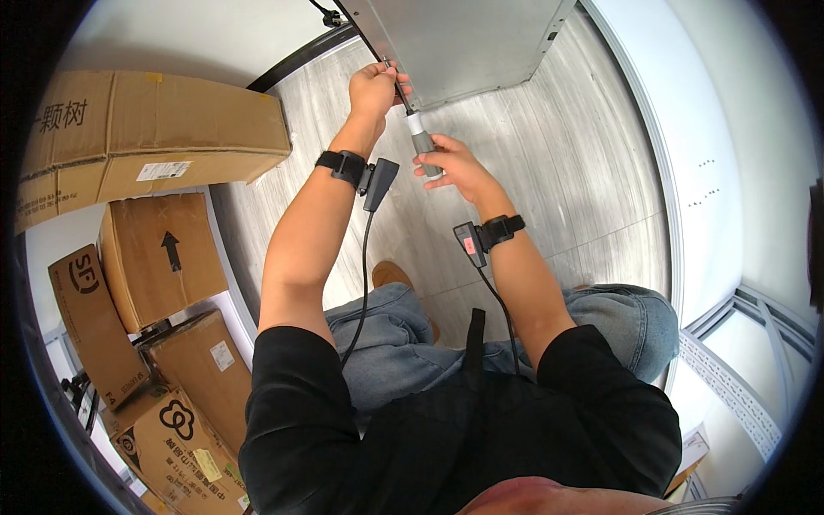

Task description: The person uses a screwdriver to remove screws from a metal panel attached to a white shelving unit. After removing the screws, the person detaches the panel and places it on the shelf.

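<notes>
A screwdriver [420, 139] with a grey and white handle slants up toward the lower left edge of a grey metal cabinet [463, 47]. My right hand [457, 166] is closed around its handle. Higher up, my left hand [374, 91] pinches the dark shaft close to the tip, right beside the cabinet's edge. The fingers of that hand partly cover the tip, so I cannot tell whether it sits in a screw. Each of my wrists wears a black strap with a small cabled device.
Cardboard boxes [197, 124] are stacked along the left side, several of them leaning or piled. A black plug and cable [331, 17] hang behind the cabinet. White panels [712, 163] and a perforated metal rail [730, 378] stand to the right. Grey wood-look flooring [566, 184] lies below.
</notes>
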